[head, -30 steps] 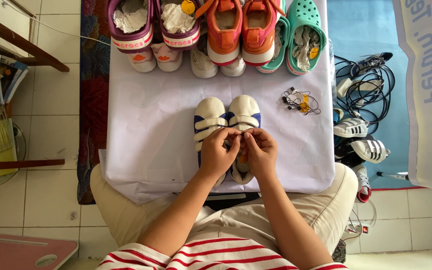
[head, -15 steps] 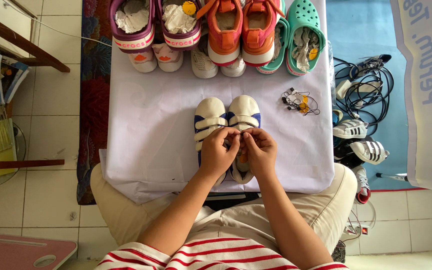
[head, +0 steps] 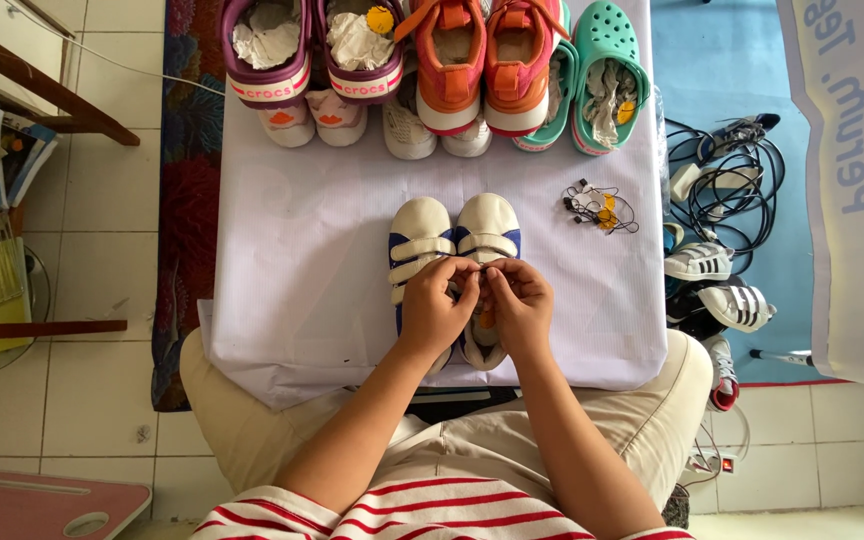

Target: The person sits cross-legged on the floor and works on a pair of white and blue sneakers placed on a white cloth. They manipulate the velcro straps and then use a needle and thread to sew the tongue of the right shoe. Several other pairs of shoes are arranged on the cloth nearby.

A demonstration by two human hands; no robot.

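While both hands are bent over it, one pair of white shoes with blue trim (head: 455,240) is seen at the near middle of the white table cover (head: 302,260), toes pointing away. The left hand (head: 434,312) and the right hand (head: 518,310) are laid on the heel halves of the pair, fingertips pinched together over something small between the two shoes; what is pinched cannot be made out.

Along the far edge of the cover, beyond the white pair, further shoes are lined up: two purple clogs (head: 314,45) stuffed with paper, two small white shoes with orange marks (head: 312,118) under them, two orange sneakers (head: 482,60), two plain white shoes (head: 439,135) partly covered by those, and two teal clogs (head: 600,75). A small tangle of black cords with yellow tags (head: 600,207) is lying on the cover, to the right of the white pair and apart from it.

Off the cover's right edge, black cables (head: 727,175) and striped sneakers (head: 717,285) are on the floor. Farther right, a white banner with blue lettering (head: 852,180) is hung.
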